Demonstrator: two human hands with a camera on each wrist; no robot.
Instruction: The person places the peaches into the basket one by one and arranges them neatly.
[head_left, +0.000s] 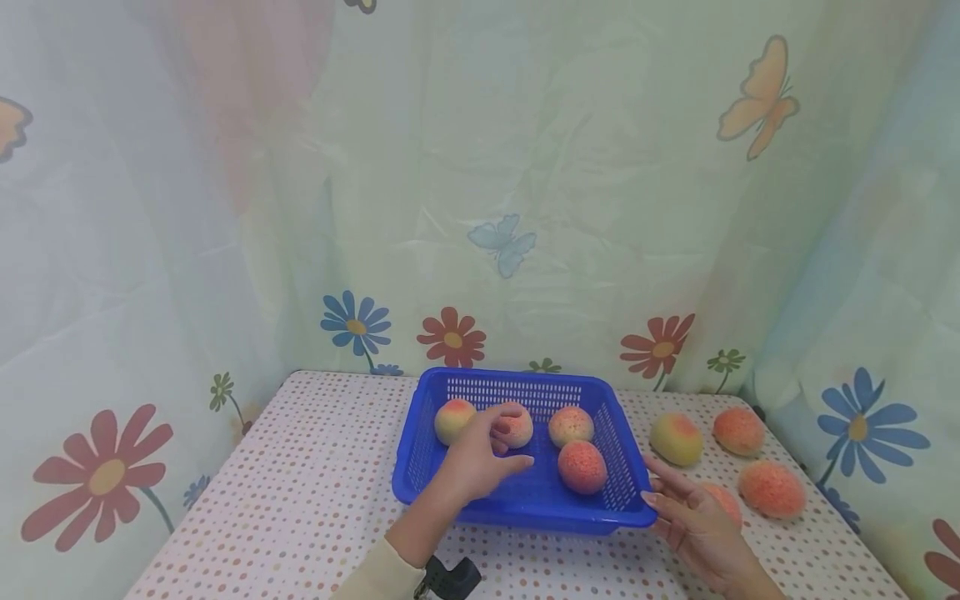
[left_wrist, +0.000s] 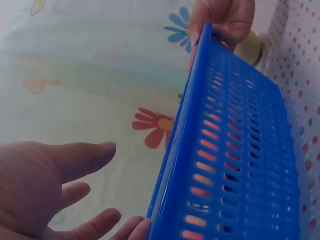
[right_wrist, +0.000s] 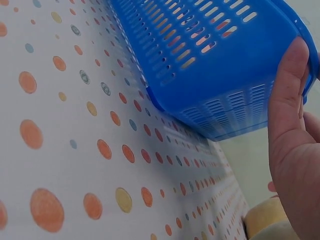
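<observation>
A blue plastic basket [head_left: 525, 500] with slotted walls stands on the dotted tablecloth. Inside lie a yellow-green peach [head_left: 453, 419], a pale peach [head_left: 519, 427] partly hidden by fingers, a speckled peach [head_left: 571, 426] and a redder peach [head_left: 582, 467]. My left hand [head_left: 480, 458] hovers over the basket's left part, fingers loosely bent and spread, holding nothing; in the left wrist view its thumb stands apart from the rim. At the basket's right front corner my right hand [head_left: 693, 521] pinches the rim, thumb [right_wrist: 292, 65] against the outside and other fingers mostly hidden behind.
Right of the basket lie a yellow-green peach [head_left: 677, 439], a red peach [head_left: 738, 431], another red peach [head_left: 772, 489] and one peach [head_left: 723, 502] partly behind my right hand. A flowered curtain [head_left: 555, 183] closes off the back and sides of the table [head_left: 300, 467].
</observation>
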